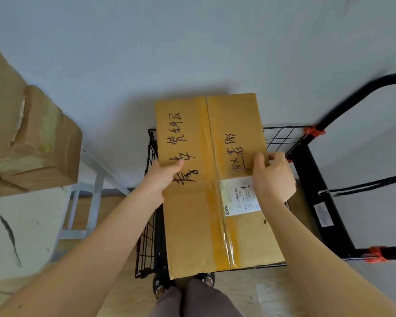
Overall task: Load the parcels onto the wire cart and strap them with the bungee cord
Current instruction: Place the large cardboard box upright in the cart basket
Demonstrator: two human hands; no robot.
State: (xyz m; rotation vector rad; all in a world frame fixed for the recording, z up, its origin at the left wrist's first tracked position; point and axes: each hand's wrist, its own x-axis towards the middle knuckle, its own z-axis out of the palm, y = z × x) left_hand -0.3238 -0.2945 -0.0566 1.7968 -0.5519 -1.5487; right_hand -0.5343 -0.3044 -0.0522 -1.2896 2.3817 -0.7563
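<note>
Left hand [164, 177], right hand [273, 179] grip parcel [199, 225] edges, apparently overhanging cart [312, 175].

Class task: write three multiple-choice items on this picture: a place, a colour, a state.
1. Where is the parcel? A over the wire cart; B on a chair; C in a car boot.
2. What colour are the clamps on the cart? A blue; B orange-red; C green.
3. How is the parcel held? A by one hand; B by nobody; C by two hands.
Key: 1 A, the cart's mesh shows around it; 2 B, bright against its black frame; 3 C, left hand and right hand grip its sides.
</note>
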